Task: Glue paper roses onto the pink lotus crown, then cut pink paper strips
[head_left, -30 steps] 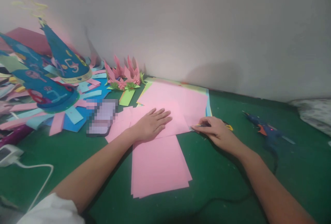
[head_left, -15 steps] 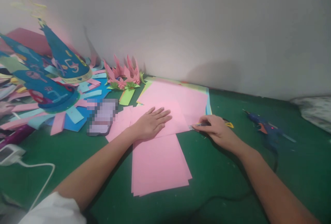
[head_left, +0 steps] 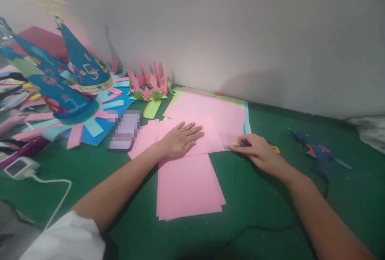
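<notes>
Table (head_left: 270, 208): green, right by a pale wall (head_left: 270, 31).
Pink sheet (head_left: 212, 136): flat in the middle of the table, with its far part over the back pile (head_left: 210, 107) and its near edge over a pink stack (head_left: 189, 188).
Left hand (head_left: 180, 142): palm down on the pink sheet, fingers stretched and a bit apart, gripping nothing.
Right hand (head_left: 255, 150): curled, with thumb and fingers pinching a thin tool (head_left: 237, 145) that has a yellow end (it looks like a cutter). Its metal tip is at the sheet's right corner, and the hand hides the tool's middle.
Phone (head_left: 124, 132): near the left arm (head_left: 120, 196), beside small pink pieces (head_left: 144, 136). Its screen is blurred into squares.
Crown (head_left: 146, 93): pink paper points and green leaves, close to the wall, with a green strip (head_left: 153, 109) in front.
Hats (head_left: 86, 63): tall blue cones crowding the far left, with pink and light blue strips (head_left: 75, 135) poking out around them.
Glue gun (head_left: 319, 150): dark blue with an orange trigger, lying on its own, well to the right of the right hand.
Cord (head_left: 255, 226): black, running along the near side (nothing sits on it).
White gadget (head_left: 21, 168): at the left edge, with a white cable (head_left: 52, 181) curling toward the sleeve (head_left: 69, 240).
</notes>
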Action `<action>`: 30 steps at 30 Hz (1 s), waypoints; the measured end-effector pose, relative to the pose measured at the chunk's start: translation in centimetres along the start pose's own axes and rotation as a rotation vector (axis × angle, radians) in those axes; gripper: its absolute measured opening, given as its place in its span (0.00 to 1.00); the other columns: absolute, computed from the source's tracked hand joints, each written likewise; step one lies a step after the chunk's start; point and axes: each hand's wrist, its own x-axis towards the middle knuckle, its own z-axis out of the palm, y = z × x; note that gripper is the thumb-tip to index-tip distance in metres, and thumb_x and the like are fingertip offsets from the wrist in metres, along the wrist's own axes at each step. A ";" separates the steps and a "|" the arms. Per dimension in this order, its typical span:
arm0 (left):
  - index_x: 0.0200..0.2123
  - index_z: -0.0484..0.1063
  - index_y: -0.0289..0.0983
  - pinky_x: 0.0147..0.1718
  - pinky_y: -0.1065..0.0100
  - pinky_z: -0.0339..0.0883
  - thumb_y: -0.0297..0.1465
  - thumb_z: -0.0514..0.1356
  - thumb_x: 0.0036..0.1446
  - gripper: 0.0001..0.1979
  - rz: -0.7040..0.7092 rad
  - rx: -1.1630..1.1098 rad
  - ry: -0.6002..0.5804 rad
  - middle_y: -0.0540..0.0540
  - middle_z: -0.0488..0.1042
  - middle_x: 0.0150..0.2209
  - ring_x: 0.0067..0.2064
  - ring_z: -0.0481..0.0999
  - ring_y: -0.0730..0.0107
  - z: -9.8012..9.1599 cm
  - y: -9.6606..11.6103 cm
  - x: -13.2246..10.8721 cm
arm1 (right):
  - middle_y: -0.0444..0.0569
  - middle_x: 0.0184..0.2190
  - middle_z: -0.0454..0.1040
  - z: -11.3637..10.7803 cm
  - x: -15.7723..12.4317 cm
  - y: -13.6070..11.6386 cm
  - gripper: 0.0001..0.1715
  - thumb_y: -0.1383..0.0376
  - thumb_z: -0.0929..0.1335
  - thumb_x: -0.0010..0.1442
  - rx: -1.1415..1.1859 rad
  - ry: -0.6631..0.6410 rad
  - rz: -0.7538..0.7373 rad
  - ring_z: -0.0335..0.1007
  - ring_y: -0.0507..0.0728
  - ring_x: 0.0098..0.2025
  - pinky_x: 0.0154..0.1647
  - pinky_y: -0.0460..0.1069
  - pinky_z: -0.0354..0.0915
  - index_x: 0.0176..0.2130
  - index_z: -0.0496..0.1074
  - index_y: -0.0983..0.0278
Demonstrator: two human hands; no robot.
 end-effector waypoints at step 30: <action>0.65 0.43 0.48 0.63 0.57 0.30 0.40 0.35 0.66 0.25 -0.018 -0.022 -0.069 0.56 0.43 0.67 0.68 0.38 0.68 -0.4 0.0 0.1 | 0.50 0.42 0.71 0.8 0.6 -2.3 0.18 0.68 0.63 0.63 0.050 0.075 -0.050 0.66 0.57 0.43 0.42 0.54 0.65 0.49 0.73 0.52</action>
